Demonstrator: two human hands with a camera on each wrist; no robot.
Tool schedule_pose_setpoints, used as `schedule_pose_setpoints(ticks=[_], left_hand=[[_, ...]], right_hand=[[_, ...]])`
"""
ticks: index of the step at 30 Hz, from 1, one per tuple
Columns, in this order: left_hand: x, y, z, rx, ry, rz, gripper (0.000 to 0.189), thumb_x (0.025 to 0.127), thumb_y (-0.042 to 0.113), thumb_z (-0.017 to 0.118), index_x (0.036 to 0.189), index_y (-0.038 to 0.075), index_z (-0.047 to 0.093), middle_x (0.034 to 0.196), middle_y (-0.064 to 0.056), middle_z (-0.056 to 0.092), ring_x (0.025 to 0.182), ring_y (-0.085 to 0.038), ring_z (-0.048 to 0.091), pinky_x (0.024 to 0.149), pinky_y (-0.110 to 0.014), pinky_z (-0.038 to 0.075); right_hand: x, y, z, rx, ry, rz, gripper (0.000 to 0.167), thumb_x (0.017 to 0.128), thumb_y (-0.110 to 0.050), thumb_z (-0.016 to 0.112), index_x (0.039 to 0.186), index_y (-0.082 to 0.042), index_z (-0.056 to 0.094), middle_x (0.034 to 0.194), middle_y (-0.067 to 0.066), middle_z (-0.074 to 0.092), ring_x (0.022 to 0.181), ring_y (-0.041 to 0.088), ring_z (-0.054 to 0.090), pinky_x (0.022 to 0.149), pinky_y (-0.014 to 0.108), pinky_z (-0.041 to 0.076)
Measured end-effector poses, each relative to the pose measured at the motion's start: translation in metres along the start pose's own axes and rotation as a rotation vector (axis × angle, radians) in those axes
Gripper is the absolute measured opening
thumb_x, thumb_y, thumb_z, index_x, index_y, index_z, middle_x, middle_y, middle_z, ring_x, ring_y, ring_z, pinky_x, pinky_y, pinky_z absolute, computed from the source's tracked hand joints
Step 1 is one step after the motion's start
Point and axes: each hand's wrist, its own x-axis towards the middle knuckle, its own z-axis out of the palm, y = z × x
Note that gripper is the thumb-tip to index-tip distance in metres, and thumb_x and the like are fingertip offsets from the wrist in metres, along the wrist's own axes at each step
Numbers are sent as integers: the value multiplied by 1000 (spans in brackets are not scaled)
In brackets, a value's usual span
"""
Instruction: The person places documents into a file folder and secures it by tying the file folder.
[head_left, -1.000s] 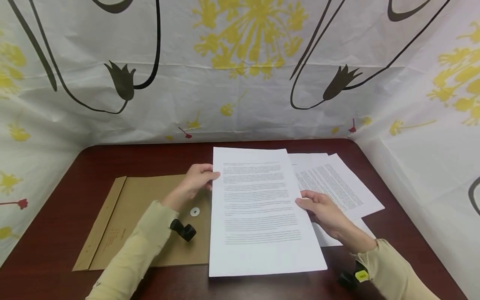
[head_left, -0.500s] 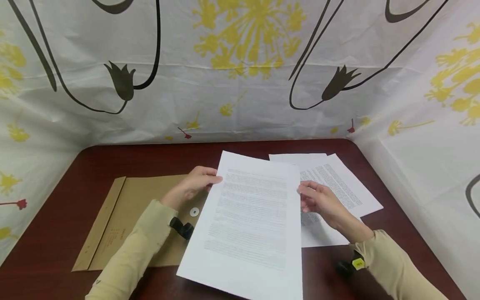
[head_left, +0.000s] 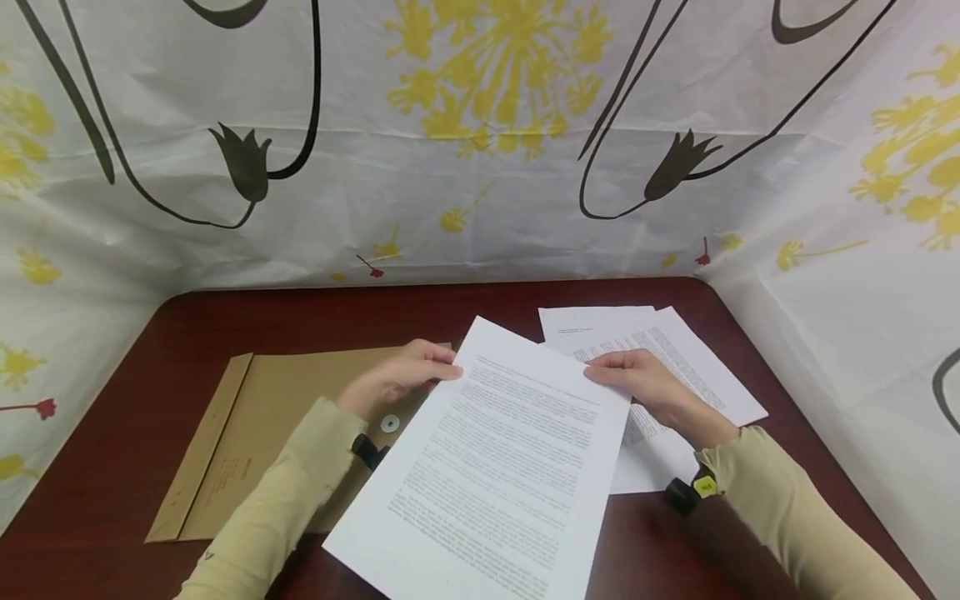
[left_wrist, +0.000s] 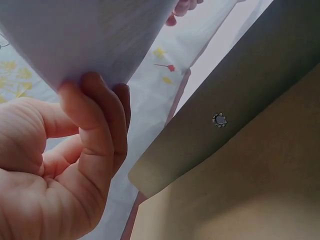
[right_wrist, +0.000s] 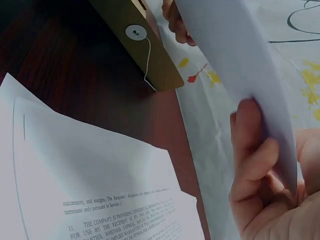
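A printed paper (head_left: 502, 467) hangs tilted above the table, its top left corner pointing away from me; whether it is one sheet or several I cannot tell. My left hand (head_left: 408, 373) pinches its upper left edge, thumb on the printed face. At the upper right corner, my right hand (head_left: 648, 383) pinches it the same way. The left wrist view shows curled fingers behind the paper (left_wrist: 90, 45). Under my left forearm lies a brown document envelope (head_left: 300, 433), partly covered by arm and paper. Beneath my right hand rest loose printed sheets (head_left: 645, 467), overlapping and partly hidden.
A dark reddish-brown table (head_left: 360, 312) bears everything. White patterned cloth (head_left: 480, 208) rises behind it and at both sides. The envelope carries a white round button (right_wrist: 136, 33) with a string (right_wrist: 148, 60). The loose sheets lie on the right half of the table.
The held paper has swung from nearly straight to slanted, its lower end moving left and toward me. My right hand has moved slightly up and left, and my left hand slightly right.
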Motion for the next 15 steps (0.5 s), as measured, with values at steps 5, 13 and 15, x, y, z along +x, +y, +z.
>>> schedule_pose_setpoints(ticks=[5, 13, 15], left_hand=[[-1, -1, 2, -17, -16, -1, 25, 90, 7, 59, 110, -8, 61, 90, -10, 69, 70, -15, 63, 63, -25, 50], [-11, -15, -7, -5, -127, 35, 30, 93, 9, 55, 114, -11, 54, 92, -7, 65, 75, -15, 62, 67, -27, 53], [-17, -20, -11, -4, -129, 26, 31, 93, 10, 55, 115, -12, 53, 91, -7, 65, 75, -15, 62, 67, -28, 53]], right_hand=[[-3, 2, 0, 7, -46, 10, 36, 92, -17, 59, 112, 13, 58, 86, 7, 69, 70, 17, 67, 58, 27, 54], [-7, 14, -10, 80, 16, -8, 40, 94, -18, 56, 116, 14, 54, 86, 2, 69, 73, 15, 67, 61, 27, 54], [-9, 17, -15, 87, 50, -6, 39, 94, -20, 57, 116, 13, 54, 85, -1, 69, 73, 13, 67, 62, 26, 54]])
